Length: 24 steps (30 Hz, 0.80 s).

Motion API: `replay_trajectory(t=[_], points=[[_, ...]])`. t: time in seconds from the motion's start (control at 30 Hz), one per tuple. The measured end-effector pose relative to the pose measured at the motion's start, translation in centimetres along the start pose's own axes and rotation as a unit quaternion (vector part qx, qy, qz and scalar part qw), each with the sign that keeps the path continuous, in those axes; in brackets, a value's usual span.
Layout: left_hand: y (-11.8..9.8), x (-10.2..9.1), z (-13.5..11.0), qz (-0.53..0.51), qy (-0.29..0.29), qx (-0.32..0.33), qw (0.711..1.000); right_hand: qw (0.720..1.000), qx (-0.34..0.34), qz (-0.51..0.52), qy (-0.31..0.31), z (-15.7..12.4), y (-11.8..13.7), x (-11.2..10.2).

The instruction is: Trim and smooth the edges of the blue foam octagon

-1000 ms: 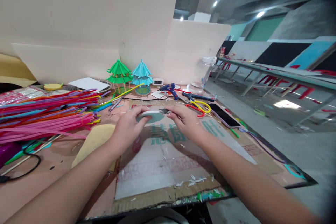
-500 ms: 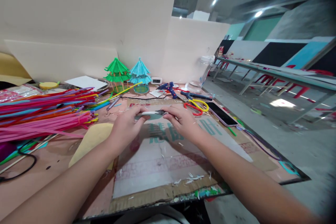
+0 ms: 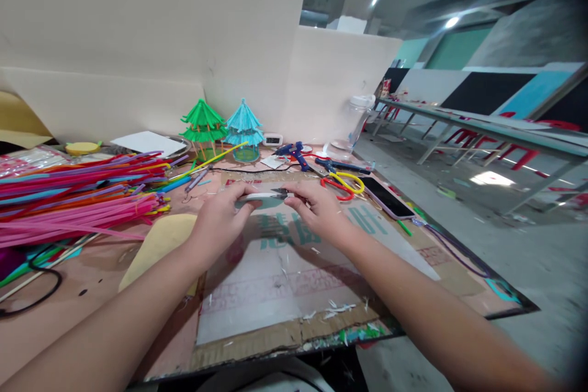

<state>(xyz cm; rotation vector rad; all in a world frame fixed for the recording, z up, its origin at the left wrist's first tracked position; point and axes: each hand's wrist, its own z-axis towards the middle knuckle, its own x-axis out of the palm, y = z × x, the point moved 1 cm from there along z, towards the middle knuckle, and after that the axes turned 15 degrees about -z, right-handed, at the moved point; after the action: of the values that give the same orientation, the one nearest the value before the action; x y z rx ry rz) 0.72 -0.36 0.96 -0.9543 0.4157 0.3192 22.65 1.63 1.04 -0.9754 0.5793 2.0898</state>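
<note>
My left hand [image 3: 225, 211] pinches a thin white piece [image 3: 257, 196] between thumb and fingers, over the printed plastic sheet. My right hand [image 3: 316, 205] is closed on a small dark, pointed, blade-like tool [image 3: 277, 192], whose grip is hidden by the fingers. The dark tip meets or overlaps the right end of the white piece; I cannot tell if they touch. Beneath both hands lies the whitish sheet with green and red print [image 3: 257, 300], on cardboard [image 3: 239, 346]. Small white shavings [image 3: 337, 311] are scattered near its front edge.
Bundles of coloured pipe cleaners [image 3: 82, 196] fill the left. A green tiered model [image 3: 204, 125] and a blue one [image 3: 244, 125] stand behind. Towards the right are a glue gun [image 3: 296, 153], scissors [image 3: 344, 184], a phone [image 3: 386, 198] and a clear jug [image 3: 353, 125].
Both hands keep their grips and stay nearly in place. The white piece and dark tip have shifted slightly against each other. The camera view has moved a little.
</note>
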Motion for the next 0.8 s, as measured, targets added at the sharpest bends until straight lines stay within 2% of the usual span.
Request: replay_trajectory(t=[0.6, 0.8], points=[[0.04, 0.29, -0.3, -0.008, 0.02, -0.005, 1.0, 1.0, -0.003, 0.011, 0.011, 0.01, 0.12, 0.4], [-0.08, 0.24, 0.0, -0.046, 0.008, -0.019, 0.999, 0.997, 0.048, 0.051, -0.043, -0.04, -0.55, 0.52]])
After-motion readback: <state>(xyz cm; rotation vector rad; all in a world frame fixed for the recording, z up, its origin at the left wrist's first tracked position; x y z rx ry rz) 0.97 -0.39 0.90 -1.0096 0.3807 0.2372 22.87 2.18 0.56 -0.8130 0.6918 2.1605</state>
